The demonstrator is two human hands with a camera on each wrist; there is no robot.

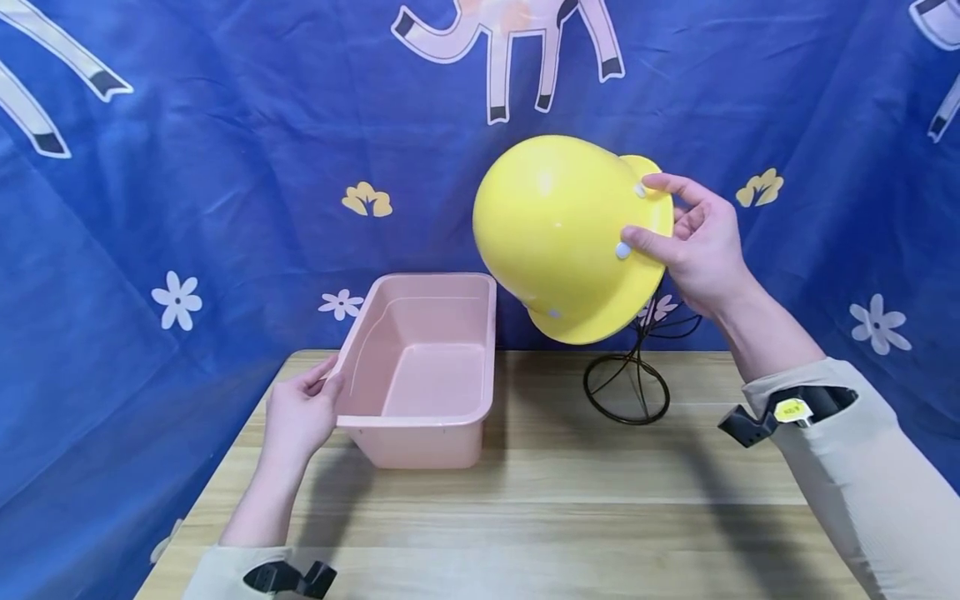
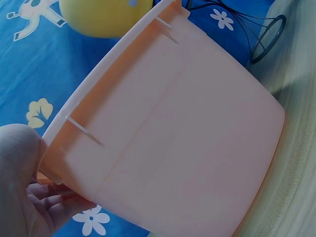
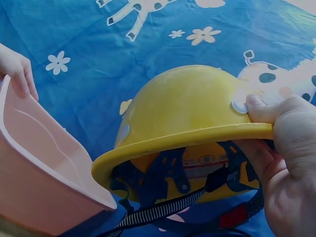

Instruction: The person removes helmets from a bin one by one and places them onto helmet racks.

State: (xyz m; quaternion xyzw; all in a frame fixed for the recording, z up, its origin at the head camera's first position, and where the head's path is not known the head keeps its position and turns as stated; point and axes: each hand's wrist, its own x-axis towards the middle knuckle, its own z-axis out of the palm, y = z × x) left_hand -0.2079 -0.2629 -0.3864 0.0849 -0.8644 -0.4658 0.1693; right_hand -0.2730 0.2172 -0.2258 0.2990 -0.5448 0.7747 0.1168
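My right hand point(image 1: 701, 242) grips a yellow hard hat point(image 1: 562, 225) by its rim, thumb on the outer shell and fingers at the edge. The hat is tilted in the air, right of a pink plastic bin point(image 1: 431, 442). Dark straps point(image 3: 168, 207) hang inside the shell in the right wrist view. My left hand point(image 1: 303, 417) holds the bin's rim at its near left corner, thumb above and fingers underneath in the left wrist view. Nothing lies inside the bin.
A dark wire stand point(image 1: 628, 392) with a ring base is on the wooden table point(image 1: 570, 533), below and behind the hat. A blue cloth point(image 1: 247, 208) with animal and flower prints hangs behind and at the left of the table.
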